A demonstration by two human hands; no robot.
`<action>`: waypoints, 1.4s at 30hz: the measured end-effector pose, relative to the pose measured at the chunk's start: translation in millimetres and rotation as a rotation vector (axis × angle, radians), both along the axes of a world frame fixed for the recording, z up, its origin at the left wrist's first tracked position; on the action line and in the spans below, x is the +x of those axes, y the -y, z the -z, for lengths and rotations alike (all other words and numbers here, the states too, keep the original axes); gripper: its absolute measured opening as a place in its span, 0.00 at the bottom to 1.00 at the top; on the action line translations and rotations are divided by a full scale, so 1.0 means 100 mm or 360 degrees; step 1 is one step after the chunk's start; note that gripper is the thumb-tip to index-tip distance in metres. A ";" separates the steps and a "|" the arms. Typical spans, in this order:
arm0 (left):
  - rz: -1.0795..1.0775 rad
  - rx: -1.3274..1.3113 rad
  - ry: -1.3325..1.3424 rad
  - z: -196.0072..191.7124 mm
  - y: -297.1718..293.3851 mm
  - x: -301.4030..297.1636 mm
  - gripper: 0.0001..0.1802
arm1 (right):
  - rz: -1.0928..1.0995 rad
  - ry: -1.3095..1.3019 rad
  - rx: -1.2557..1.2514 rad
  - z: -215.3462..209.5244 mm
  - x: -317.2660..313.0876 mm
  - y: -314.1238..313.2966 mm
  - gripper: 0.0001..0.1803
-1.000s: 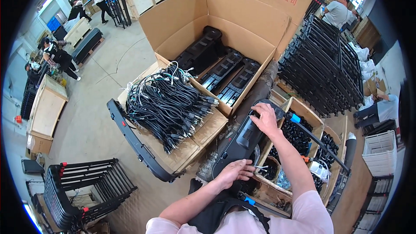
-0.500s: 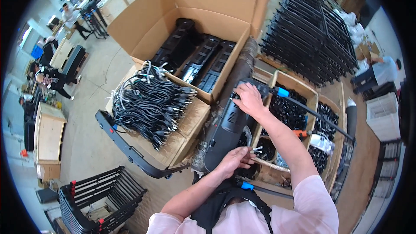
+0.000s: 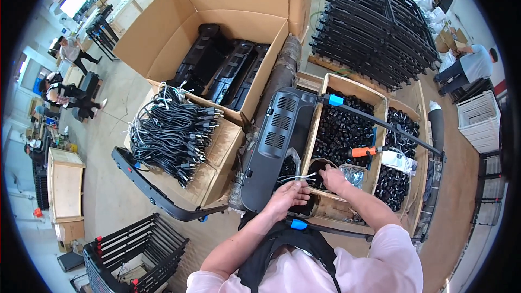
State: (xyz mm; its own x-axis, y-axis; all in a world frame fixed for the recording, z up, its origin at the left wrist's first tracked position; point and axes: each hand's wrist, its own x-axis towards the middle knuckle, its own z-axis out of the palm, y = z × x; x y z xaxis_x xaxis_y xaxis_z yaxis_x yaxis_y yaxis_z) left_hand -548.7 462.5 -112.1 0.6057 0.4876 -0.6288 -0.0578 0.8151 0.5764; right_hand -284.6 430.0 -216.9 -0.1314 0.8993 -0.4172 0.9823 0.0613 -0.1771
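Observation:
A long black plastic housing point(image 3: 274, 135) with vent slots lies in front of me, along the left edge of a wooden parts box point(image 3: 320, 109). Beside its near end my left hand point(image 3: 287, 198) pinches a thin white cable point(image 3: 298, 177), whose small connector end sticks out to the right. My right hand point(image 3: 334, 180) dips into a round tub point(image 3: 321, 166) in the near left part of the box; the rim and small dark parts hide its fingertips. Close to this hand lies a clear plastic bag of small silvery parts point(image 3: 353, 176).
An orange-handled tool point(image 3: 363, 152) and a white device point(image 3: 396, 160) rest on black parts. A black bar point(image 3: 385, 127) crosses the box. On the left, bundled black cables point(image 3: 171, 135) top a carton beside a large open carton point(image 3: 233, 0) of black housings. Stacked black frames point(image 3: 377, 27) stand behind.
My right hand has left the far end of the black housing and come down into the round tub. The left hand still pinches the white cable. The whole view has shifted.

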 end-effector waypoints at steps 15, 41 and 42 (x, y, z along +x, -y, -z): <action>0.0127 0.0129 -0.0268 0.85 0.01 1.15 0.22 | -0.0030 -0.0102 -0.0128 0.26 0.28 0.06 0.12; -0.0289 -0.0562 0.0079 1.40 -0.22 1.69 0.14 | 0.1855 -0.1529 0.0273 -0.34 0.67 0.24 0.23; -0.0182 -0.0507 0.0088 1.26 -0.18 1.71 0.14 | 0.1994 -0.1682 0.0321 -0.17 0.89 0.34 0.26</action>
State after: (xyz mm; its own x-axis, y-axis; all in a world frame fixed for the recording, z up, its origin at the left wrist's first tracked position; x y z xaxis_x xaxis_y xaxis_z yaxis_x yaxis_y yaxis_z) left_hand -377.2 480.6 -238.6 0.5961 0.3387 -0.7279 -0.1832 0.9401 0.2874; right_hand -195.8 395.6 -199.8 0.5398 0.6836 -0.4912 -0.1068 -0.5232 -0.8455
